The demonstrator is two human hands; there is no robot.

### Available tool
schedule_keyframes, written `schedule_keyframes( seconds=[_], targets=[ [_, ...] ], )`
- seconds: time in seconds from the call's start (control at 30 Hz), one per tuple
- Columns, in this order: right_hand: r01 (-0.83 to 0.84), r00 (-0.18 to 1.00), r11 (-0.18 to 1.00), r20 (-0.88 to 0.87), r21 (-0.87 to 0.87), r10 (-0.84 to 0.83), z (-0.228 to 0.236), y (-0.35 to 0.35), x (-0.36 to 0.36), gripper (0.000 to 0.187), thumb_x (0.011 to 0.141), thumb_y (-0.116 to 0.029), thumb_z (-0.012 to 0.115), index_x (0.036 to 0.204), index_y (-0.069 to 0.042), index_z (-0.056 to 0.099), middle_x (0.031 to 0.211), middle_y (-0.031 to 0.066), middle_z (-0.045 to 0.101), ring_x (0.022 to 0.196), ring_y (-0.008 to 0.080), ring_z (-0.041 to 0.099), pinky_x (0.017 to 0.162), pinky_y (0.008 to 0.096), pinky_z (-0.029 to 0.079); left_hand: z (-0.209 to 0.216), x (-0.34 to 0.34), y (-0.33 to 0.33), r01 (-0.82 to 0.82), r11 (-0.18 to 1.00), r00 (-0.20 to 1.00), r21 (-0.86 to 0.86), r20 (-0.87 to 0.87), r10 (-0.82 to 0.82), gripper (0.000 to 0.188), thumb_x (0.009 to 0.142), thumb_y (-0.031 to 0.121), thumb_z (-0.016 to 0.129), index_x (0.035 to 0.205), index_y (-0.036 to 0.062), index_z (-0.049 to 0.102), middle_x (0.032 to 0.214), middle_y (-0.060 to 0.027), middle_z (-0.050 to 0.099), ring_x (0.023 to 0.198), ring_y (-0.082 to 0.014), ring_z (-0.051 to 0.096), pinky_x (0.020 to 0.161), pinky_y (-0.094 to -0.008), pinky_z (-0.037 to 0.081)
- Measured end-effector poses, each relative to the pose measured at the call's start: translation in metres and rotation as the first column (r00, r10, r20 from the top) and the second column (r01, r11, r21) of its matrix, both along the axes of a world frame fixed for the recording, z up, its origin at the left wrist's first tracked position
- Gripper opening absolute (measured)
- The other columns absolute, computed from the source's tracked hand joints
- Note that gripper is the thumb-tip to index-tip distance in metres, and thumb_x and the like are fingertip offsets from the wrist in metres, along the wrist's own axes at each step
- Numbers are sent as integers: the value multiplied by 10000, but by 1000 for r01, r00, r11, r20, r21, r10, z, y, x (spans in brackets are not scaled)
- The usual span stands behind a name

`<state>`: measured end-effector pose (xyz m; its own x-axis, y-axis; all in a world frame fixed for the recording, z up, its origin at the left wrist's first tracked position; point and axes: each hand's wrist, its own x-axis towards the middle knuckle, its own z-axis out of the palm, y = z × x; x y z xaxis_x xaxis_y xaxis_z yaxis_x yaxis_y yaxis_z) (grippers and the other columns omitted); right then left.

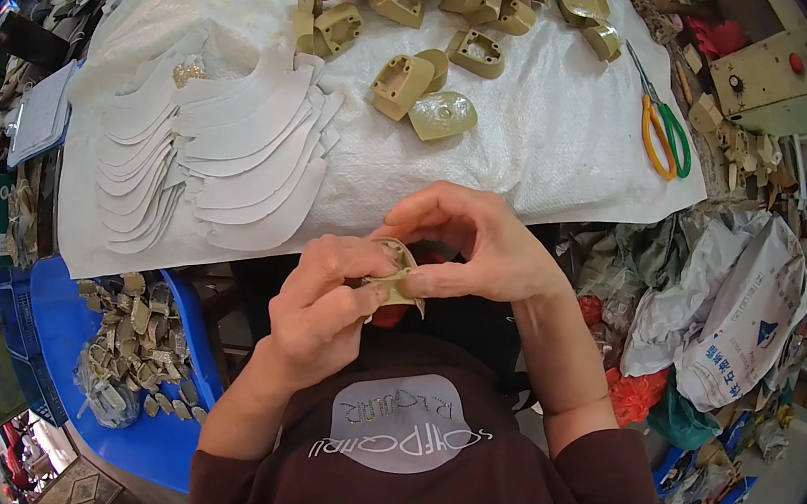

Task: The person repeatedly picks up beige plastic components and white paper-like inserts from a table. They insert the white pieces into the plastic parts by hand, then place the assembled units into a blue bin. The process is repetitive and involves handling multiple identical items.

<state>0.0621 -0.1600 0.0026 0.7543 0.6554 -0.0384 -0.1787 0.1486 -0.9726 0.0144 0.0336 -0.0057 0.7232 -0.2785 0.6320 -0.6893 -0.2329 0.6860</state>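
Note:
In front of my chest I hold a small olive-beige shoe heel between both hands. My left hand wraps round its left side, fingers curled over the hollow top. From the right, my right hand presses its thumb on the heel's near edge, with the other fingers arched over the far side. A thin pale flap sticks out beside the right thumb; I cannot make out what it is. Beyond my hands, loose heels lie on the white sheet, with many more piled farther back.
Overlapping white curved cut pieces lie on the sheet at left. Scissors with orange and green handles rest at right. A blue chair at lower left carries several covered heels. Plastic bags crowd the right side.

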Motion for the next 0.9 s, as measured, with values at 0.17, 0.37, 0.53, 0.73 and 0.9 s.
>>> schedule_keyframes(
  seconds=[0.17,0.37,0.53,0.73,0.9],
  targets=[
    [42,999,998,-33,-44,-43,-5,4,-2,552,785,-107,726,1267,-8,476,1097,150,635,960,187,627,869,331,496,-2,-1,6,10,998,998,69,-70,-6,222,777,-101,640,911,33,524,942,-162,602,840,-239,604,693,-327,514],
    [263,960,957,67,121,-272,-15,14,-14,511,884,-298,627,1300,-43,473,1147,152,608,955,181,579,861,320,454,-8,0,2,-101,970,976,-222,-212,53,149,791,-66,646,894,5,565,953,-150,614,765,-193,599,634,-257,486],
    [298,786,955,569,-4,-242,-11,16,-13,271,785,-47,633,1053,-74,601,1089,88,530,1018,239,448,885,350,389,-1,-7,-8,-162,899,901,-408,-432,-34,110,834,-45,626,916,-8,561,1007,-152,601,810,-134,589,662,-246,494],
    [474,784,880,442,26,-435,-11,34,-24,144,784,-52,639,912,-62,574,969,71,513,908,272,427,841,367,342,-3,-5,-14,-233,855,847,-463,-528,-55,106,843,-50,611,940,-27,575,1021,-145,596,865,-138,603,721,-239,509],
    [514,636,856,694,-53,-338,-7,29,-19,113,828,-114,633,897,-53,567,935,84,525,885,230,456,785,344,382,-2,-8,-14,-215,902,827,-375,-561,-36,111,830,5,660,922,-11,601,1050,-139,591,894,-170,599,738,-260,497]
  ],
)
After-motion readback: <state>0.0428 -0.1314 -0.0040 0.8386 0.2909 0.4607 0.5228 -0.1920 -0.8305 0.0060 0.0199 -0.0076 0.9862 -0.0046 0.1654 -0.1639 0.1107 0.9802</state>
